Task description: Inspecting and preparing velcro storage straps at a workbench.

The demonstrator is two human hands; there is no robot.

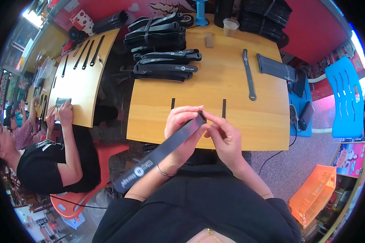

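A flat black strap [160, 150] with a pale print slants from between my hands down over my left forearm. My left hand [177, 119] is closed round its upper end, which folds over at the fingertips. My right hand [229, 142] pinches at that same end, thumb and forefinger against it. Beyond my hands, two short black strips [224, 108] stand out on the wooden table [158, 126], one on either side. A single loose strap [249, 77] lies farther right.
Bundled black straps [156, 34] and a looser pile [166, 67] sit at the back left. More bundles [265, 18], a plastic cup [230, 26] and a dark sleeve-like stack [276, 68] are at the back right. Left, a co-worker [49, 162] sits at another table. Right stand a blue chair [345, 97] and orange crate [313, 194].
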